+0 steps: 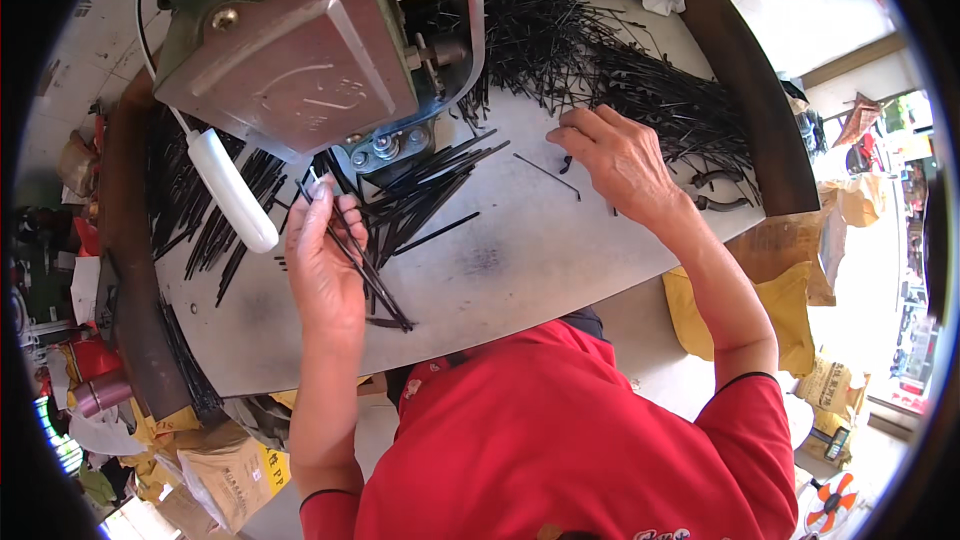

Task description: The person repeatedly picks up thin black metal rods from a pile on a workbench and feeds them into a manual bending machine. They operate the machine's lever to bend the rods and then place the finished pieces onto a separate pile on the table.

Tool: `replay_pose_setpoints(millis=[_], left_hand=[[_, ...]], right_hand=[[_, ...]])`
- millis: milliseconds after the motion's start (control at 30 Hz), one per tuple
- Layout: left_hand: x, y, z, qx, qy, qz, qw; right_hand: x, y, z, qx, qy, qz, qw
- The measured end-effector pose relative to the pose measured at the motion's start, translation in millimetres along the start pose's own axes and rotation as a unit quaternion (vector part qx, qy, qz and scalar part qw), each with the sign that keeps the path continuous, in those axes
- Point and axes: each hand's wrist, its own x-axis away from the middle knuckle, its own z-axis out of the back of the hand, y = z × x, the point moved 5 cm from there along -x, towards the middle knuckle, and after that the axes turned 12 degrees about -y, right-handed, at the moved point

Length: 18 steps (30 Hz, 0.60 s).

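My left hand (pixel 328 250) is closed around several thin black rods (pixel 372 285), just below the head of a green and brown metal machine (pixel 290 80). The rods slant down toward the table's near edge. My right hand (pixel 625 165) is over the right part of the table, fingers bent and pressed together. A small dark piece (pixel 567 163) shows beneath its fingertips; whether they grip it is hidden. Left of that hand lies one thin rod (pixel 545 176). Between my hands, a loose bundle of black rods (pixel 430 190) rests beside the machine's bolted base (pixel 385 147).
A large heap of thin black pieces (pixel 540 30) covers the far right of the grey table (pixel 480 285). More rods (pixel 235 210) lie at left, behind a white tube-shaped piece (pixel 232 190). Dark curved handles (pixel 720 190) lie at the right edge. Brown strips (pixel 750 70) border the table.
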Motion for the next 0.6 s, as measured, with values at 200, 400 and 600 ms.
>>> replay_pose_setpoints(millis=[200,400,600], left_hand=[[2,-3,2,0.020,-0.013,0.009,1.000],[0,-7,0,0.015,-0.032,0.018,0.999],[-11,-9,-12,-0.062,-0.041,0.048,0.996]], right_hand=[[-1,5,-5,0.031,-0.014,0.022,0.999],[-19,-5,2,-0.012,0.117,0.055,0.991],[-51,-100,35,-0.173,0.147,0.049,0.973]])
